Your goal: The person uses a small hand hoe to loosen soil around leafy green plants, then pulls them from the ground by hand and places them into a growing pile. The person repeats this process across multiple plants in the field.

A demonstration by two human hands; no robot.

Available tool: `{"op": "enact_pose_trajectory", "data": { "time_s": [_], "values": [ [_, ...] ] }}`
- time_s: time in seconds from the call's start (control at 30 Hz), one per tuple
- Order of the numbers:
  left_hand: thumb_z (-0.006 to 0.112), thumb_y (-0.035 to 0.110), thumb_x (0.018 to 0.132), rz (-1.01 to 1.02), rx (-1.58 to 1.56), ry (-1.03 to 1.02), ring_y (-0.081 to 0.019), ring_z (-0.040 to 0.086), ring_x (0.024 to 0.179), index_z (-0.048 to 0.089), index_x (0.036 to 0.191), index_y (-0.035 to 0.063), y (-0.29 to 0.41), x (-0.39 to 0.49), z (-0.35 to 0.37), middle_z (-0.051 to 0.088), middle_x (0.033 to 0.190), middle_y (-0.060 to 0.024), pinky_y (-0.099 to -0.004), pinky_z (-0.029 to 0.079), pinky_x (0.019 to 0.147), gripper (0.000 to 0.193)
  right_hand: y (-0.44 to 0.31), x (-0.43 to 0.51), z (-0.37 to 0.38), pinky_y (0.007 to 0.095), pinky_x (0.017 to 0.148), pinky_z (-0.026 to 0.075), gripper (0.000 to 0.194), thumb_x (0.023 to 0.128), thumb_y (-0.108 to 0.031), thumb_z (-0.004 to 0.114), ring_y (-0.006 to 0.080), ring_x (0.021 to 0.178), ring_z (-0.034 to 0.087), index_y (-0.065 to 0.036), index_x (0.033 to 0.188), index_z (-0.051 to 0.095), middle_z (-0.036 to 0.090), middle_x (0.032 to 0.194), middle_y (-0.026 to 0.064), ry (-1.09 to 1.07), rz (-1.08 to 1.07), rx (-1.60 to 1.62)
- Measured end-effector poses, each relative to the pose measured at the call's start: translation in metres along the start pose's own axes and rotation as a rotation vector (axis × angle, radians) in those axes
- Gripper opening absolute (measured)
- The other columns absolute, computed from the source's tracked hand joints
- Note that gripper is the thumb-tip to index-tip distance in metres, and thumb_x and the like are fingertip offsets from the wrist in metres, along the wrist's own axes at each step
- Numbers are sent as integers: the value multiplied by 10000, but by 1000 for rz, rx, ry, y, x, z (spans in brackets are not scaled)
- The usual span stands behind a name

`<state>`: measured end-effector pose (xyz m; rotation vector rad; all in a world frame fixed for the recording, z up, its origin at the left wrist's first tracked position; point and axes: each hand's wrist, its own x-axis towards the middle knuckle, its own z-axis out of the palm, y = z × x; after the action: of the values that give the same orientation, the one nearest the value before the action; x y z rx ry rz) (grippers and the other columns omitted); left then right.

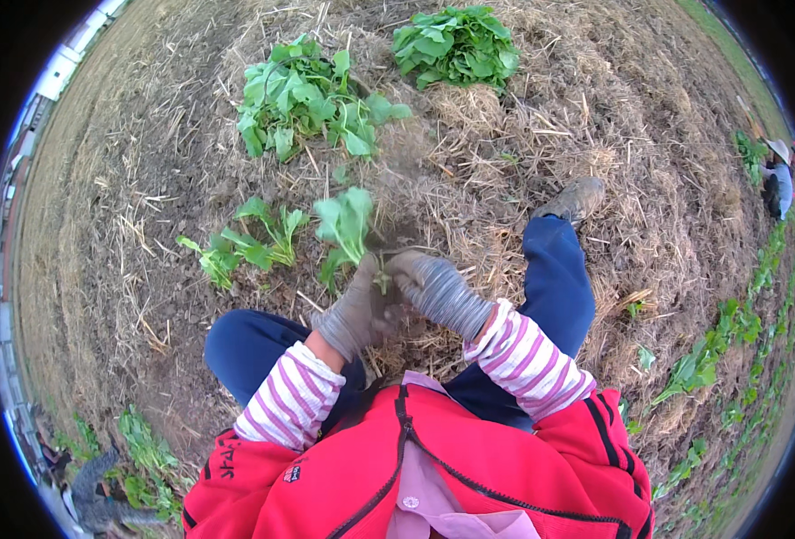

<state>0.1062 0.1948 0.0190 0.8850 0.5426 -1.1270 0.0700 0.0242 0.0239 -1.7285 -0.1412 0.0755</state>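
My left hand [355, 311], in a grey-brown work glove, grips a small leafy green plant [345, 222] by its stem. The leaves point up and away from me, and the pale cut or root end [383, 277] shows between my hands. My right hand [434, 286], gloved and with curled fingers, is right at that stem end; blur hides whether it pinches it. Just left of the held plant, loose leafy greens [273, 232] lie on the soil. Farther ahead sit a loose heap of leafy greens [303, 94] and a rounder, denser pile [457, 46].
Straw-covered soil [465, 172] surrounds me. My shod foot [569, 201] is ahead on the right. Rows of green plants [714, 350] grow at right, where a person in a pale hat [778, 176] bends. Another figure in grey [94, 492] is among greens at lower left.
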Motion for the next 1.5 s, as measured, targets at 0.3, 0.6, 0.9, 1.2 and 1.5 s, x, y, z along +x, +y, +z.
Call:
{"op": "enact_pose_trajectory", "data": {
  "time_s": [0.3, 0.6, 0.9, 1.2, 1.5],
  "values": [
    [760, 146, 856, 400, -41, 301, -73, 528, 514, 629, 1019, 111, 13, 47, -60, 634, 790, 0, -152, 369, 367, 212, 72, 6, 5, 403, 795, 529, 177, 908, -100, 601, 343, 921, 659, -84, 1071, 669, 673, 943, 159, -164, 175, -313],
    [793, 303, 815, 265, 703, 738, -173, 611, 699, 698, 1010, 36, 98, 146, -120, 697, 892, -74, -314, 493, 665, 344, 149, 30, -6, 482, 929, 504, 432, 926, -387, 579, 374, 1054, 629, -234, 1329, 551, 651, 1126, 151, -270, 779, -831],
    [788, 254, 818, 85, 1150, 696, -198, 649, 778, 688, 1098, 12, 89, 243, -150, 719, 959, -100, -328, 512, 737, 384, 145, 51, -13, 465, 1078, 458, 512, 1015, -159, 462, 313, 1314, 488, -284, 1500, 358, 440, 1460, 130, -658, 874, -879],
    [786, 279, 813, 92, 1212, 729, -211, 653, 780, 687, 1095, 10, 81, 276, -167, 719, 967, -104, -338, 512, 741, 402, 45, 21, -50, 478, 733, 524, 189, 917, -243, 556, 346, 857, 680, -111, 1045, 603, 685, 855, 137, -511, 710, -895],
    [784, 305, 808, 135, 1209, 730, -225, 656, 782, 686, 1091, 8, 87, 277, -167, 719, 976, -107, -348, 512, 745, 421, 147, -4, -30, 465, 732, 552, 337, 915, -242, 557, 358, 867, 692, -122, 1229, 578, 698, 978, 210, -683, 784, -906]
  ]
}}
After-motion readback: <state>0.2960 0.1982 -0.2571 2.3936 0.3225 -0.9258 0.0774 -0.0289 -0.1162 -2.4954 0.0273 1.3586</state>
